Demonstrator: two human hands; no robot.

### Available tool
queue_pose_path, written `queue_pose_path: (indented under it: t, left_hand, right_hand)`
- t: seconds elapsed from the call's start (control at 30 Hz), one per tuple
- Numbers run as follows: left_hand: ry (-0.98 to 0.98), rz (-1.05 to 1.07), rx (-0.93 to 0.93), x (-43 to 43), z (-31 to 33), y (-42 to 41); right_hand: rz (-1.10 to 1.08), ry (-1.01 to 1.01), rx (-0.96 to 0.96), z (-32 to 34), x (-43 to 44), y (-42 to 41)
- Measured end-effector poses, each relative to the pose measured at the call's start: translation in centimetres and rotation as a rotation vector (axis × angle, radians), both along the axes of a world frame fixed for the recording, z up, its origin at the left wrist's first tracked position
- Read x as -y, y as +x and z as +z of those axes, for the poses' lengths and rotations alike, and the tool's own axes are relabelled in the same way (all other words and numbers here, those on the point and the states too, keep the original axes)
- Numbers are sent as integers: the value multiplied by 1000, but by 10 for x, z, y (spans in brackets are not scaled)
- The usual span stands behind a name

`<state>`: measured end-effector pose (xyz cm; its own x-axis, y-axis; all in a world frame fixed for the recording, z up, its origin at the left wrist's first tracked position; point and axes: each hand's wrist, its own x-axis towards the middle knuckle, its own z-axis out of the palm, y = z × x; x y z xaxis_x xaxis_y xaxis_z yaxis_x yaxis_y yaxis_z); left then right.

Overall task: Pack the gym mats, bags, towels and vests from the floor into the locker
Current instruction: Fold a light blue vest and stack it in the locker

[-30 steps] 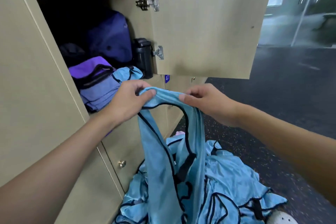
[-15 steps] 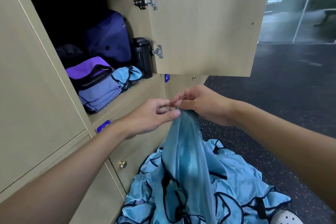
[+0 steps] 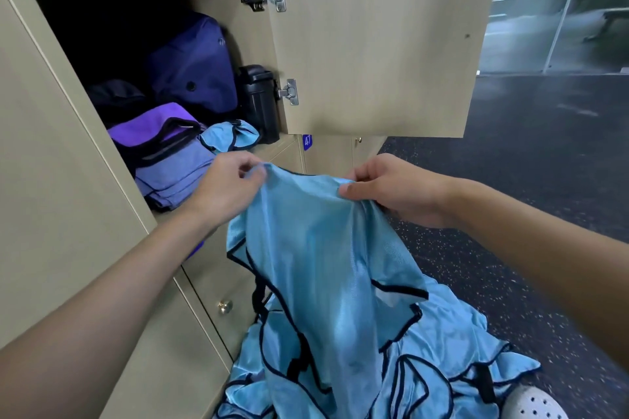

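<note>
A light blue vest with black trim (image 3: 316, 248) hangs spread between my two hands in front of the open locker (image 3: 211, 51). My left hand (image 3: 224, 187) pinches its top left edge and my right hand (image 3: 394, 187) pinches its top right edge. Under it, a heap of more blue vests (image 3: 442, 374) lies on the floor. Inside the locker sit a dark blue bag (image 3: 194, 68), a purple bag (image 3: 153, 133) on folded lilac towels (image 3: 170, 177), a folded blue vest (image 3: 231, 136) and a black bottle (image 3: 258, 102).
The locker door (image 3: 374, 44) stands open to the right, above my hands. Shut lower lockers with brass knobs (image 3: 224, 306) run below the shelf. Dark speckled floor (image 3: 510, 180) stretches right toward glass walls. A white perforated shoe (image 3: 534, 401) shows at the bottom right.
My hands, pinched close together on the bunched vest half a second ago, have moved apart and spread the vest wide. Earlier they held it by its strap loop.
</note>
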<state>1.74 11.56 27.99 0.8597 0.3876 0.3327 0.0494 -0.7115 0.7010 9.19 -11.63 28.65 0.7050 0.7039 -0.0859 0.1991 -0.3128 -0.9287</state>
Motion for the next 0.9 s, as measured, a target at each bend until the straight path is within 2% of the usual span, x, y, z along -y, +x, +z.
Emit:
queue_pose_path:
  t: [0.13,0.23,0.47,0.67,0.73,0.83,0.9]
  left_hand:
    - [-166,-363,-240,29,-3,-8]
    - [-150,-460,-275,42,-7,-9]
    - [-178,-353,-79,28,-1,-8]
    - [12,-176,-2,12,0,-3]
    - [6,-234,-9,15,1,-6]
    - [-143,-406,-107,27,3,-14]
    - [-174,-453,-143,33,5,-18]
  right_hand:
    - [13,54,15,2,-2,-5]
    - [18,90,20,3,-5,-12]
    - [-4,87,-36,2,-1,-9]
    - [-12,85,35,0,0,-5]
    - [-15,97,50,1,-2,-6]
    - [-30,129,88,2,-5,-8]
    - [-37,118,126,1,-6,-10]
